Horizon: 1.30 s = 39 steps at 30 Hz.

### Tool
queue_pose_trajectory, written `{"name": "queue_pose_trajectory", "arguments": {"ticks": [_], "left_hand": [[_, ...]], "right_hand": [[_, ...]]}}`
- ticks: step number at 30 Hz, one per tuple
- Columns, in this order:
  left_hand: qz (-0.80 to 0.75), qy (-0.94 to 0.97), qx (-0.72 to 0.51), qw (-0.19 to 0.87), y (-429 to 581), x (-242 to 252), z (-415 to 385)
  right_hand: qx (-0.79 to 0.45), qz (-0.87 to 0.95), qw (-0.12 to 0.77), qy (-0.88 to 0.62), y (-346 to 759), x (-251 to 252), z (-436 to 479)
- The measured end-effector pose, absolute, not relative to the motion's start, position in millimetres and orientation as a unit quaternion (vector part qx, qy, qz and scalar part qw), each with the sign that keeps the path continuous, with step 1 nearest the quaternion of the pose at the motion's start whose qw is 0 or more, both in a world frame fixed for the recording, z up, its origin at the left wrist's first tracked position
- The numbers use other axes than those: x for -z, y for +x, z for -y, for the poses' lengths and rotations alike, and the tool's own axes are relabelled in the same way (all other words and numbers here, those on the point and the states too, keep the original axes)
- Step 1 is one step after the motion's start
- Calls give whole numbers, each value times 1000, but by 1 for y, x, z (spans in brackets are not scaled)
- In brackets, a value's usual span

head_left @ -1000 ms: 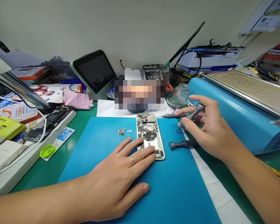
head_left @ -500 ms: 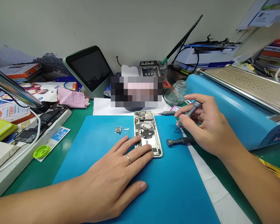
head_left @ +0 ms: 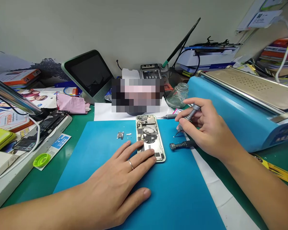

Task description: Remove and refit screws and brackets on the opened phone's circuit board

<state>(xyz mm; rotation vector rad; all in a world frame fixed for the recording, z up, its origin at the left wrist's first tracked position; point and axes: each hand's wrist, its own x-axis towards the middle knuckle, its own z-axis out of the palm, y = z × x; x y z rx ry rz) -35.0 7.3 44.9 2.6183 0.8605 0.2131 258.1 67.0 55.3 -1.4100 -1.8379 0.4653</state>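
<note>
An opened phone (head_left: 151, 134), its inner parts bare, lies on a blue mat (head_left: 172, 191). My left hand (head_left: 124, 179) is spread with its fingertips resting on the phone's lower half. Between thumb and fingers of my right hand (head_left: 206, 127) is a grey screwdriver (head_left: 191, 115), tilted, its thin tip down at the mat right of the phone. Tiny specks lie near that tip. Just below it, a second dark screwdriver (head_left: 182, 145) lies on the mat. Left of the phone are a small circuit board (head_left: 120, 135) and a small pale strip (head_left: 129, 134).
Another screwdriver (head_left: 169, 116) lies at the mat's far edge, in front of a glass jar (head_left: 179, 95). A blue machine (head_left: 220, 115) flanks the right side. A tablet-like screen (head_left: 88, 75) stands at the back left. A green ring-shaped lid (head_left: 42, 160) lies left.
My right hand has shifted slightly left with the screwdriver, whose tip stays at the mat by the specks. My left hand keeps its place on the phone. The whole view has shifted a little.
</note>
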Motion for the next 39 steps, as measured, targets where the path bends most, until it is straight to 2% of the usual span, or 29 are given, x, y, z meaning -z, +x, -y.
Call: {"name": "queue_pose_trajectory", "arguments": {"ticks": [8,20,39], "left_hand": [[-305,933,-32,191,-33,-51,-10],[-314,929,-66,186,-33,-46,-7],[-293,936,-51,188,-36,-44,-10]], "right_hand": [[-173,716,401,-544,258,-55,-67],[-164,721,404,-539,258,-53,-67],[-164,724,424,-520,259,-51,-71]]}}
